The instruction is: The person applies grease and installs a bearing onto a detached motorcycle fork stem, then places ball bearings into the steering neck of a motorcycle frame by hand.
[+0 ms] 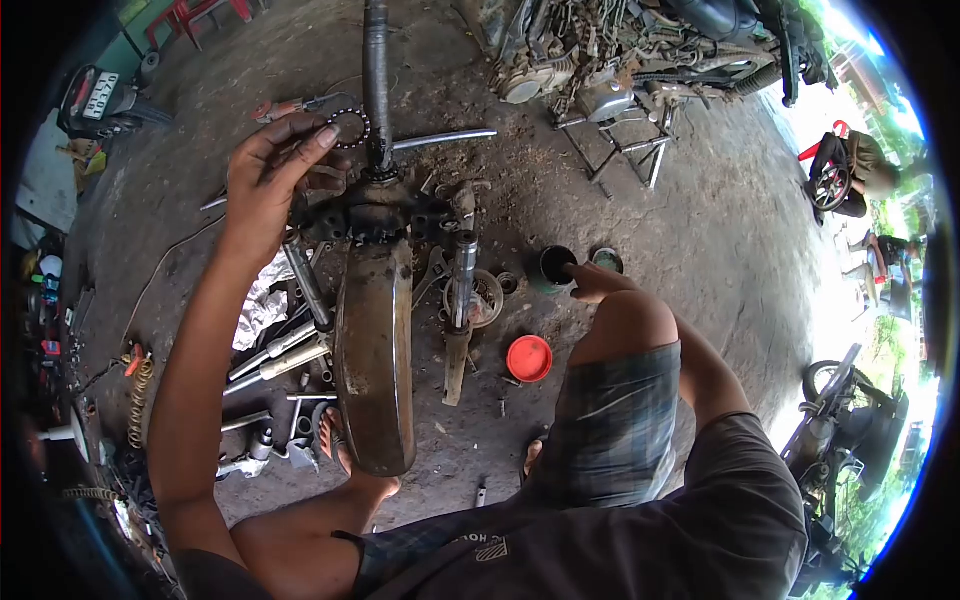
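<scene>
While the L hand (265, 175) pinches the ring (366, 122) btwn thumb & fingertips, other fingers loosely curled, the R hand (600, 285) is part-curled w/ index finger at the mouth of the tin (548, 287); tip's hidden, so can't tell if it has hold of anything. The ring is right by the stem (376, 70), inward of the L hand, & doesn't look to be around it, so prob. not fitted yet. Tin's open; can't tell if any of its contents are on the ring. Btwn the hands, the yoke (375, 215) sits at the stem's foot, fender (375, 340) running bodyward from it, no wheel w/ it: prob. well stripped, much left to refit. Bodyward of the R hand: red lid (529, 359). Bodyward of the L hand: loose tubes (285, 358). Farther out, ahead of the R hand: a bare engine (605, 97).
</scene>
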`<action>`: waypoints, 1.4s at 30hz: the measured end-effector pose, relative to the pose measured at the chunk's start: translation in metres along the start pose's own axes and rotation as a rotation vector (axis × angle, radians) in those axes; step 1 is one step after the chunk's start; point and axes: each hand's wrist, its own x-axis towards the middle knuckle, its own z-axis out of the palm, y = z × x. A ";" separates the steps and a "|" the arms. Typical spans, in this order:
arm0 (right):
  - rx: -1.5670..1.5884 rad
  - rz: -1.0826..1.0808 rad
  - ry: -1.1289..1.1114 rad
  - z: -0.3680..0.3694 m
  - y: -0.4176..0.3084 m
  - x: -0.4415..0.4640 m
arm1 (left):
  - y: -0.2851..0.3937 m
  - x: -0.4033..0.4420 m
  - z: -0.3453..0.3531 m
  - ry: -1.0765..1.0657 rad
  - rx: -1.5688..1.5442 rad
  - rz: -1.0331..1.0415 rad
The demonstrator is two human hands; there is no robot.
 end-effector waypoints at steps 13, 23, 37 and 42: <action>0.357 0.145 -0.151 0.020 0.010 0.026 | -0.005 -0.003 0.003 -0.025 0.038 -0.039; 1.232 0.356 -0.127 -0.011 -0.005 0.004 | -0.006 -0.004 0.001 -0.002 0.021 -0.052; 1.873 0.124 -0.198 0.000 0.009 -0.009 | -0.008 0.001 -0.004 0.010 0.014 -0.048; 1.869 0.035 -0.069 -0.071 -0.040 -0.036 | 0.005 0.003 -0.005 0.042 -0.031 -0.061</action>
